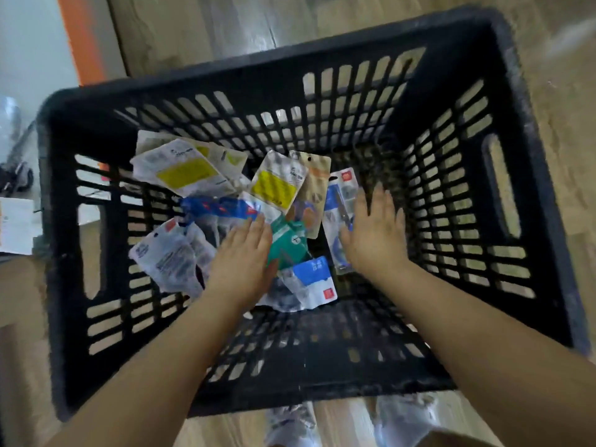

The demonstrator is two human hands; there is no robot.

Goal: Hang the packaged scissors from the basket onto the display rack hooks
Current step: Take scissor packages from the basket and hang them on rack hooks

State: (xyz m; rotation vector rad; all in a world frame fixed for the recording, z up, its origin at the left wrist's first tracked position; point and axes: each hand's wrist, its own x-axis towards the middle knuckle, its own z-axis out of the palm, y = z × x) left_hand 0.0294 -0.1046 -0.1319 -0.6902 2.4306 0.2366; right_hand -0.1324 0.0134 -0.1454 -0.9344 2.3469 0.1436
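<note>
A black slotted plastic basket (pixel 503 195) stands on the floor below me, with several packaged scissors lying loose on its bottom. Both my arms reach down into it. My left hand (pixel 243 253) hovers flat, fingers straight, over a green pack (pixel 290 241) and a blue-striped pack (pixel 216 208). My right hand (pixel 375 233) is spread open with straight fingers beside a blue-and-white scissors pack (pixel 338 201) at the right of the pile. Packs with yellow labels (pixel 274 185) lie further back. Neither hand holds anything. No display rack shows.
The basket sits on a wooden floor (pixel 200 24). An orange-edged panel (pixel 84 37) rises at the upper left. Papers and dark objects (pixel 16 221) lie on the floor to the left. My light shoes (pixel 400 417) show below the basket's near wall.
</note>
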